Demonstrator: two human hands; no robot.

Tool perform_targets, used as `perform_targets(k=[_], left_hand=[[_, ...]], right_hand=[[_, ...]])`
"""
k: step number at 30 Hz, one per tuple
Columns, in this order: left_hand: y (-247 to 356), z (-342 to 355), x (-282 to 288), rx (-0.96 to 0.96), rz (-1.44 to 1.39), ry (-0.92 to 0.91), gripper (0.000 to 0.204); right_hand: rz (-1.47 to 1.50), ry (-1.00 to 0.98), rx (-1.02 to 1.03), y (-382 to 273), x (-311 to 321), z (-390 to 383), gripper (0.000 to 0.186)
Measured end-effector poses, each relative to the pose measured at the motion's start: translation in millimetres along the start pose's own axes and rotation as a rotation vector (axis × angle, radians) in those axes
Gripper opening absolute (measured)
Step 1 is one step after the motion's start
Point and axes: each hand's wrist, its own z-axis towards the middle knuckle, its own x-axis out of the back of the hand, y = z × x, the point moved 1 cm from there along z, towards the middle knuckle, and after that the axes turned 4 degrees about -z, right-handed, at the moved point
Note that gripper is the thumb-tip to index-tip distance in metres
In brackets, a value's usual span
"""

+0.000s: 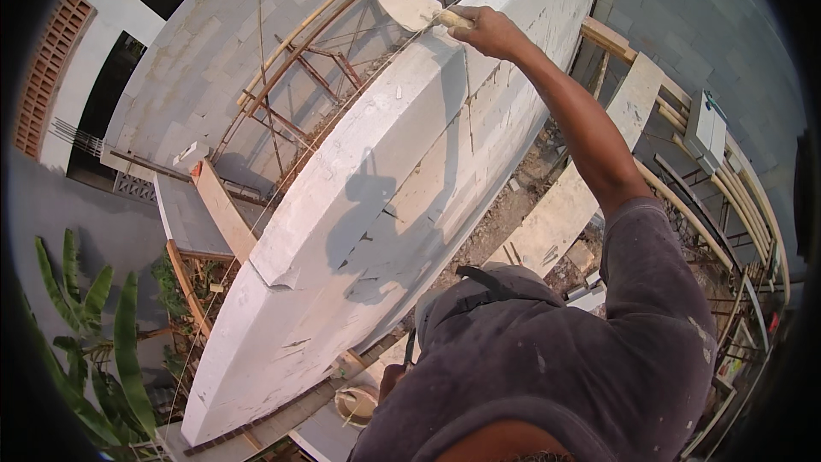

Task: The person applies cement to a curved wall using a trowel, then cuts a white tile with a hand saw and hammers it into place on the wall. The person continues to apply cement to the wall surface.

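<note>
My right hand (pixel 492 32), at the end of an outstretched arm, is closed round the wooden handle of a trowel (pixel 409 10). The pale, leaf-shaped blade points left over the far part of a white block wall (pixel 342 175). A thin string (pixel 355 101) stretches along the wall's left top edge and passes by the trowel. Down beside my body, my left hand (pixel 392 382) shows only in part below the wall; its fingers are hidden. A dark, narrow curved thing (pixel 411 346) is next to it, and whether I hold it cannot be made out.
A bucket (pixel 357 404) stands near my left hand. Planks (pixel 547 218) lie right of the wall, with bamboo poles (pixel 742 197) further right. Rusty scaffolding (pixel 318 68) stands left of the wall. Banana leaves (pixel 126 359) fill the lower left. Rubble (pixel 505 214) covers ground below.
</note>
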Motion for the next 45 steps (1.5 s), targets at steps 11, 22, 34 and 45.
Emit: perform_targets(k=[11, 22, 34, 45], left_hand=[[-1, 3, -6, -0.023, 0.006, 0.0, 0.055], [-10, 1, 4, -0.026, 0.055, -0.005, 0.056], [-6, 8, 25, -0.055, 0.116, -0.001, 0.058], [-6, 4, 30, -0.051, 0.128, 0.006, 0.059]], right_hand=[[-0.103, 0.083, -0.041, 39, 6, -27, 0.057], [0.098, -0.319, -0.121, 2, 19, -61, 0.054], [-0.071, 0.268, -0.136, 56, 37, -40, 0.058], [-0.186, 0.218, 0.164, 73, -1, -51, 0.057]])
